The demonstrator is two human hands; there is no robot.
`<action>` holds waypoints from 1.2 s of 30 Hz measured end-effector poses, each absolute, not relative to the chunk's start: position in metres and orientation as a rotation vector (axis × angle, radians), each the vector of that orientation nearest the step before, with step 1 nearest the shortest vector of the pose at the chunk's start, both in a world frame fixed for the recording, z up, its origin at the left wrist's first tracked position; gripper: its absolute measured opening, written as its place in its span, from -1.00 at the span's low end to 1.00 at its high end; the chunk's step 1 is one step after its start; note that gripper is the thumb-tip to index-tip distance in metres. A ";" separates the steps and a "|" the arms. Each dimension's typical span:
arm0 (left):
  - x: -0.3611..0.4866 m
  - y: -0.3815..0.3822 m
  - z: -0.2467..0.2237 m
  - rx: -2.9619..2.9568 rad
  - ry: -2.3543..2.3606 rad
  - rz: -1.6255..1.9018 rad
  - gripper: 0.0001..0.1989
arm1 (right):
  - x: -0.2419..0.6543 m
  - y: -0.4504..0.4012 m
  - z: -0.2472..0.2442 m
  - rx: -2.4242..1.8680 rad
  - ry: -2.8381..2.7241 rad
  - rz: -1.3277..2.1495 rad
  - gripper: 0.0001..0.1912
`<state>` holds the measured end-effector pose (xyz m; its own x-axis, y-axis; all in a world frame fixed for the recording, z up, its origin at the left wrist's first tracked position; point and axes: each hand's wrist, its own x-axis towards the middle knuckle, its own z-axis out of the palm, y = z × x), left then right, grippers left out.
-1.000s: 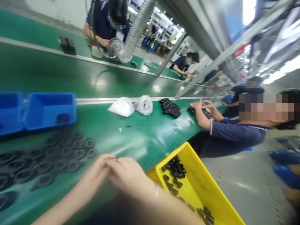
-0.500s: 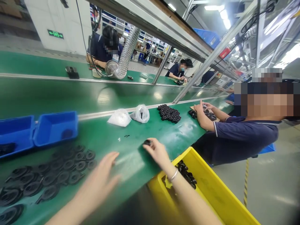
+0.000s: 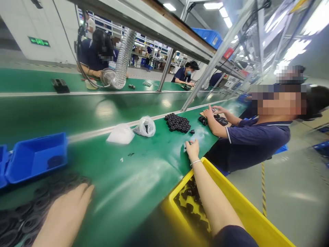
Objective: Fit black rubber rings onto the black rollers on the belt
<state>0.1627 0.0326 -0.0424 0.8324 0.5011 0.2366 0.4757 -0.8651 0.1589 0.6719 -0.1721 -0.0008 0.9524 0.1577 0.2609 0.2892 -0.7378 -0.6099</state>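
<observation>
My left hand (image 3: pixel 68 207) is over the spread of flat black coiled ring parts (image 3: pixel 32 223) at the lower left. Its fingers are stretched out and slightly apart, blurred by motion, and their tips touch or hover at the edge of the parts; I cannot tell which. My right hand (image 3: pixel 192 150) reaches forward over the green bench, thumb and finger apart. Just beyond its fingertips a single small black round part (image 3: pixel 192 131) lies on the bench, a little apart from a tight cluster of similar black parts (image 3: pixel 177 122).
A yellow bin (image 3: pixel 228 192) with black parts is under my right forearm. Blue trays (image 3: pixel 38 154) stand at the left. Two plastic bags (image 3: pixel 120 133) lie near the rail. A co-worker (image 3: pixel 257 137) sits at the right, hands over black parts. A metal post (image 3: pixel 199 84) rises from the rail.
My right hand has moved forward and right and let go of the black part, which now lies by the cluster. My left hand has moved left to the ring parts. The view has shifted.
</observation>
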 end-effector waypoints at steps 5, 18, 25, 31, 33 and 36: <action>0.181 0.008 -0.009 2.966 0.733 0.125 -0.64 | 0.602 -0.147 -0.001 -2.276 -0.793 -0.133 -0.69; 0.213 -0.005 0.018 1.963 0.764 0.157 -0.73 | 0.431 -0.037 -0.022 -1.887 -1.725 0.154 -0.94; 0.207 0.000 0.013 1.278 0.651 0.184 -0.60 | 0.429 -0.039 -0.030 -1.922 -1.745 0.048 -0.77; 0.208 -0.009 0.011 0.985 0.614 0.313 -0.62 | 0.429 -0.038 -0.015 -1.915 -1.673 0.105 -0.77; 0.208 -0.010 0.007 0.873 0.629 0.348 -0.61 | 0.422 -0.045 -0.002 -1.899 -1.642 0.181 -0.79; 0.208 -0.011 0.002 0.858 0.640 0.403 -0.61 | 0.400 -0.063 0.016 -1.786 -1.596 0.456 -0.81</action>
